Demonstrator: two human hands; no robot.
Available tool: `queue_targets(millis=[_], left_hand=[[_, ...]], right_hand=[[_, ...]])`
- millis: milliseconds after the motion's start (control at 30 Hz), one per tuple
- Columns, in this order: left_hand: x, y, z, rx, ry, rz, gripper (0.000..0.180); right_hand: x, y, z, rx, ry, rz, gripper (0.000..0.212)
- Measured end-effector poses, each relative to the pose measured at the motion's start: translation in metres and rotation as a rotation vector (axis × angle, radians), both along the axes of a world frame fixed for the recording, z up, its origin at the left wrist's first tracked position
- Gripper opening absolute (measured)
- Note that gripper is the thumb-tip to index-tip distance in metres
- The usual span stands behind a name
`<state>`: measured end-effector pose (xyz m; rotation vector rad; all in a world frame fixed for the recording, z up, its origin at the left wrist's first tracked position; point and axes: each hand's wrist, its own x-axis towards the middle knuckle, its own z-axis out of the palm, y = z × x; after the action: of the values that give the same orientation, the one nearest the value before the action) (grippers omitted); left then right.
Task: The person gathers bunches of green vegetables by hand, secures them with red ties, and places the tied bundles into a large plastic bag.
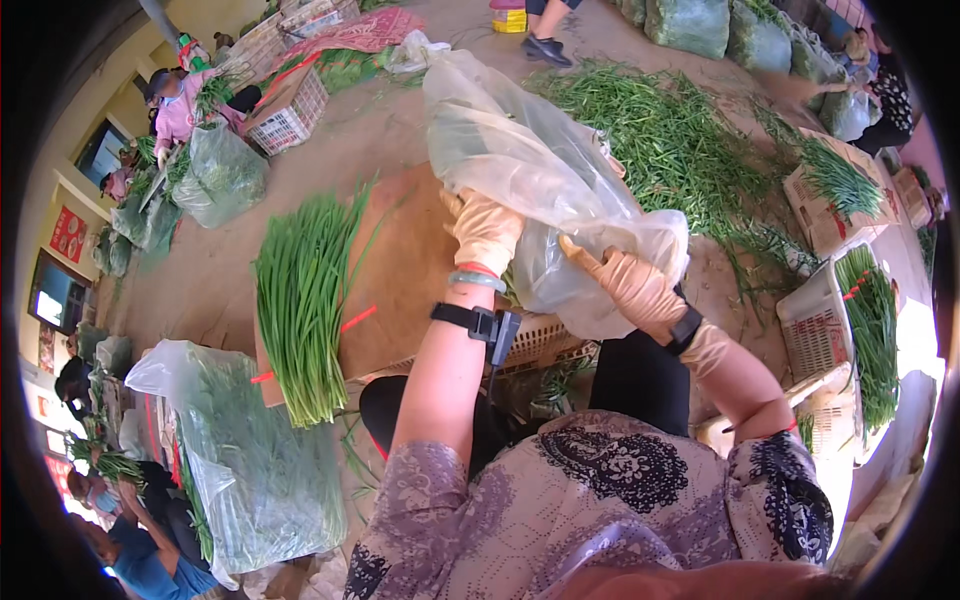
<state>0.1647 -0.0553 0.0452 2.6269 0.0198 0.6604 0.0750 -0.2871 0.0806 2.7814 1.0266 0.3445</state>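
A large clear plastic bag [520, 150] stretches in front of me, crumpled and tilted to the upper left. My left hand [485, 232], in a pale rubber glove, is closed on the bag's near left side; part of its fingers is hidden by the film. Also gloved, my right hand [635, 290] grips the bag's near right edge, with one digit stretched out along it. Left of the bag, a bundle of green garlic chives [312, 300] lies on a brown cardboard sheet [410, 270]. A red tie [358, 318] sticks out from the bundle.
Loose greens [670, 150] are heaped beyond the bag. A filled plastic bag [265, 460] stands at lower left. At right are a white crate [818, 325] with chives and a cardboard box [830, 215]. A co-worker in pink [180, 110] sits far left near a filled bag [222, 170].
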Motion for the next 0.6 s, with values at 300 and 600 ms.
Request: queue_targets(millis=[300, 600], left_hand=[[0.005, 0.114, -0.004, -0.470, 0.154, -0.407, 0.050], [-0.040, 0.120, 0.070, -0.803, 0.635, -0.203, 0.050]], right_hand=[[-0.030, -0.005, 0.098, 0.047, -0.518, 0.445, 0.017], [-0.030, -0.008, 0.110, 1.361, 0.184, -0.191, 0.015]])
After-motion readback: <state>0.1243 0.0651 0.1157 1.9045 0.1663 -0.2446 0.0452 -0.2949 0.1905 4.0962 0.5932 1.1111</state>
